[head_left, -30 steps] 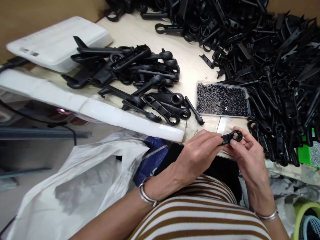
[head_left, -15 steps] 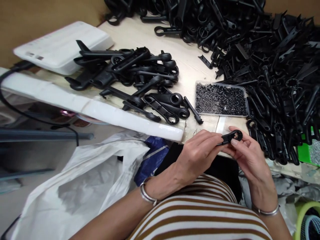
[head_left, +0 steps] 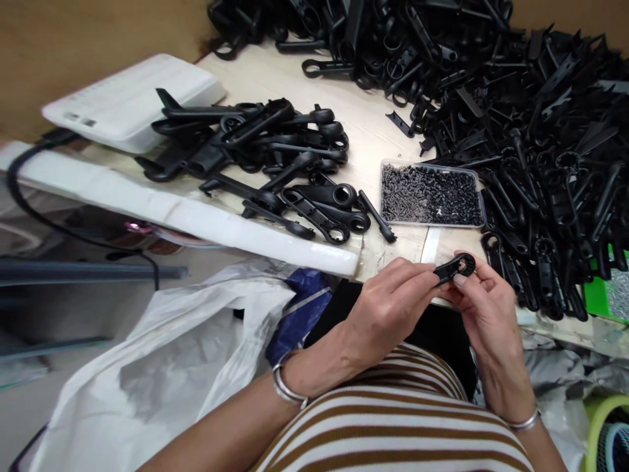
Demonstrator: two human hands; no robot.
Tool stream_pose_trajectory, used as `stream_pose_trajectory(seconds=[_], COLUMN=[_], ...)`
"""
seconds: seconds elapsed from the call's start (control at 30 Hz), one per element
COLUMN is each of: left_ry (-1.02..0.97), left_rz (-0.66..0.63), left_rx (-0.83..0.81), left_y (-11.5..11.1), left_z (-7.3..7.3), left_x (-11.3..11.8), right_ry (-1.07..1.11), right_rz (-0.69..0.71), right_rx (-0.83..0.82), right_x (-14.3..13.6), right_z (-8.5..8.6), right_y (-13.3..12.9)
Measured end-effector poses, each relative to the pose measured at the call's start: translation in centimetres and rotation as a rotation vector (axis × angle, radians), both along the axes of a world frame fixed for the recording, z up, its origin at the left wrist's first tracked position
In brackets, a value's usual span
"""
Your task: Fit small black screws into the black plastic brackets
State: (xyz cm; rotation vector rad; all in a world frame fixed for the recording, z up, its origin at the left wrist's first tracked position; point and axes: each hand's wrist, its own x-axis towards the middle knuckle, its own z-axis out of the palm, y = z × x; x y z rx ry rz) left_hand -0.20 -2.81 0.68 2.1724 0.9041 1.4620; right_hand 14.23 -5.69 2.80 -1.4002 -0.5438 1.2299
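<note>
Between my two hands is a black plastic handle part (head_left: 447, 271) with a ring at one end, held above the table's front edge. My left hand (head_left: 396, 298) pinches its shaft, and the far end of the shaft is hidden by those fingers. At the ring end, my right hand (head_left: 484, 301) grips it with the thumb near the ring's opening and fingers behind. Just beyond my hands stands a clear shallow box (head_left: 481, 196) of small dark pieces. Similar ringed black parts (head_left: 314, 213) lie in a heap to the left of it.
A large pile of black plastic parts (head_left: 521, 144) covers the back and right. At the left is a white device (head_left: 132, 98) with a black cable (head_left: 29, 203). A green tray (head_left: 597, 295) sits far right. Below hangs a white bag (head_left: 171, 367).
The view has shifted slightly. Both hands keep their hold on the black handle part, and the right wrist has swung a little inward.
</note>
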Motion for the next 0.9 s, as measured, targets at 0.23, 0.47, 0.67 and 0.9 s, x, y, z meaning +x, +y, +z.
stream_pose_trajectory(seconds=[0.23,0.47,0.67,0.9], left_ry=[0.009,0.004,0.000,0.171], left_rz=[-0.006,-0.025,-0.122,0.059], left_rx=[-0.003,-0.058,-0.113,0.103], left_y=[-0.1,-0.3,-0.4,2.3], left_z=[0.0,-0.8,-1.0,0.7], left_x=[-0.1,-0.1,-0.3,-3.6], right_ry=[-0.008,-0.100,-0.461,-1.192], right_rz=[-0.017,0.054,0.281,0.123], right_rx=[0.025,0.029,0.026,-0.009], right_x=[-0.6,-0.3,1.5,9.0], right_z=[-0.3,-1.1,0.3,3.8], right_y=[0.4,0.0,0.2,-0.9])
